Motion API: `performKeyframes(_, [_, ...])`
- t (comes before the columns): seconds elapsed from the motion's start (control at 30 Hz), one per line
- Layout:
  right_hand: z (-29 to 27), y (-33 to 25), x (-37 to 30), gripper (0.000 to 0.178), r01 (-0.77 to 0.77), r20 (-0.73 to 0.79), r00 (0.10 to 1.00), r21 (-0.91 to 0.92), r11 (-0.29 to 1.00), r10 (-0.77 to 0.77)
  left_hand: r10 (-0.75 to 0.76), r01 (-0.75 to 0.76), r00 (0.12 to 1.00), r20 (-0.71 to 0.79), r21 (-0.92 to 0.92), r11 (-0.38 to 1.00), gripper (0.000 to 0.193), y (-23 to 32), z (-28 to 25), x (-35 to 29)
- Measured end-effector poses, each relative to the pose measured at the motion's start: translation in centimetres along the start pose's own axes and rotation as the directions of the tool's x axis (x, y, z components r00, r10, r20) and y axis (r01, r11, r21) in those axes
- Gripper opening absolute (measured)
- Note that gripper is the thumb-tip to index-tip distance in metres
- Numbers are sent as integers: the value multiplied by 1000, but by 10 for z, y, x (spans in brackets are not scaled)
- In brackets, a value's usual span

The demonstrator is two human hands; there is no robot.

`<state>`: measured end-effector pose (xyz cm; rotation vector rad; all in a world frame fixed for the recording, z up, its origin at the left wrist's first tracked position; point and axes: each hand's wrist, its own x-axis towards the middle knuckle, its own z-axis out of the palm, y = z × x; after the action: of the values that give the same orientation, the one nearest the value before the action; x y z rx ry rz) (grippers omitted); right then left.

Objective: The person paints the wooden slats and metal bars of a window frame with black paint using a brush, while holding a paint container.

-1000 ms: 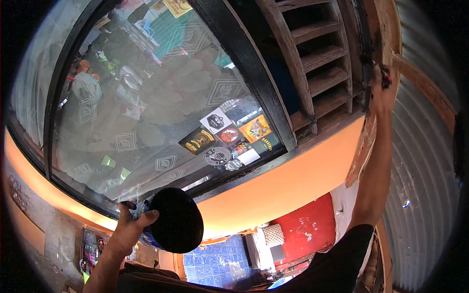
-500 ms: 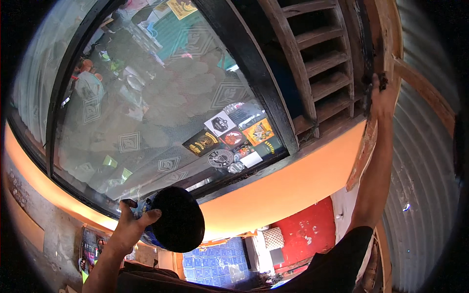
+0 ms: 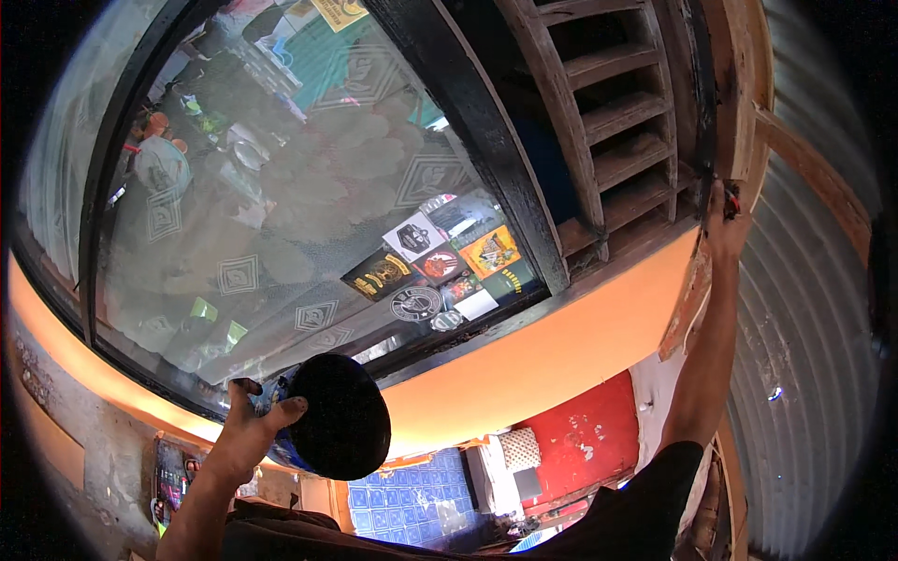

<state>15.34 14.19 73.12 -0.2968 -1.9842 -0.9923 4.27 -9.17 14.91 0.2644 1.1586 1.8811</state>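
My left hand [image 3: 249,438] grips a round can [image 3: 341,418] by its blue-patterned side; the inside facing me is black. Dark stains mark the thumb and a fingertip. At the upper right, my right arm reaches up to a wooden post [image 3: 738,103] beside the corrugated metal sheet. There my right hand [image 3: 724,224] is closed around a small dark thing with a bit of red [image 3: 732,199], mostly hidden by the fingers. It is against the post's edge, next to a black-coated strip [image 3: 700,89].
A large black-framed window [image 3: 281,187] with stickers fills the left. Right of it is a slatted wooden vent [image 3: 627,117], with an orange wall [image 3: 533,346] below. Corrugated metal [image 3: 804,374] borders my right arm. Far below lie a blue tiled floor [image 3: 412,500] and a red surface [image 3: 585,439].
My right hand has slid down along the post, toward me, and more of the dark and red thing shows. My left hand and the can have barely moved.
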Motion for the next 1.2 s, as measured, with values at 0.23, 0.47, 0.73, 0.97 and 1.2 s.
performKeyframes(0.23, [-8,-25,39,52,170,21,985,-311,935,-172,2,-2,999,34,7,1000,88,-9,3,6])
performKeyframes(0.47, [0,-104,95,50,222,-170,949,-238,946,-265,-60,66,997,52,-108,992,91,-7,1,4])
performKeyframes(0.73, [3,-80,47,38,291,-49,950,-223,930,-309,-23,27,999,46,-94,995,93,-20,-3,9])
performKeyframes(0.97, [-5,-111,102,45,353,91,934,-377,856,-345,2,-2,1000,26,-22,1000,92,-18,-7,10])
performKeyframes(1.2, [9,-128,125,26,536,-163,823,-97,839,-544,69,-71,997,-39,-68,995,91,-29,-12,8])
